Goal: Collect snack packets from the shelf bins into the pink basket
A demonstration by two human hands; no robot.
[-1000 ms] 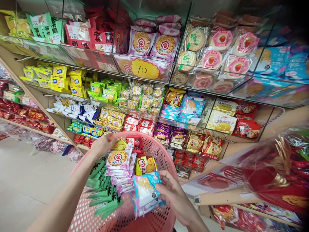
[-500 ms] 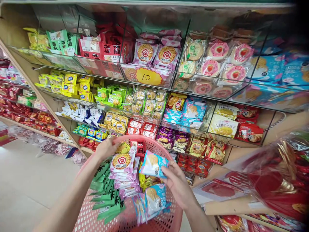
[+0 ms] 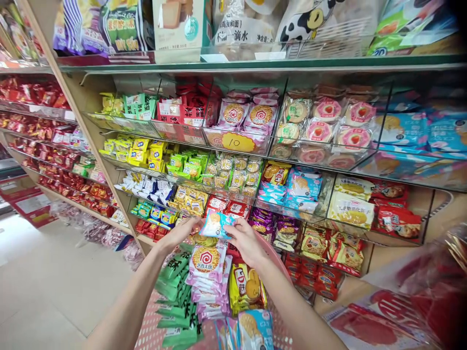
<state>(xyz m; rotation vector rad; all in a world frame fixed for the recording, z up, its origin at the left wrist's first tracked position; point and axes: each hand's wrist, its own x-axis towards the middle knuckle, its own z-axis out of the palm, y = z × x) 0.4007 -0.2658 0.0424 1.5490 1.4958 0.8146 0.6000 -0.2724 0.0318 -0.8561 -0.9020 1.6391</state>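
Between both hands is a blue-and-white biscuit packet [image 3: 215,224], raised over the far end of a pink perforated basket [image 3: 144,335]. My right hand [image 3: 246,240] pinches its right end. At its left edge are the curled fingers of my left hand [image 3: 182,233]; the fingertips are partly hidden. Inside the basket lie green packets [image 3: 173,282], a stack of pink round-biscuit packets [image 3: 206,265], a yellow biscuit packet [image 3: 248,287] and more blue packets [image 3: 255,328]. The basket's far rim is mostly covered by my hands and the packet.
Ahead stand tiered shelves with clear bins of wrapped snacks, including pink biscuit packets [image 3: 259,116] behind a yellow price tag [image 3: 239,143]. Larger bags [image 3: 248,29] line the top shelf. Clear plastic wrapping [image 3: 383,311] juts in at the lower right. Tiled floor [image 3: 73,291] lies left.
My right hand has carried the blue packet up and towards the far rim. My left fingers have reached right to the packet's edge. The view has tilted up, bringing the top shelf into sight.
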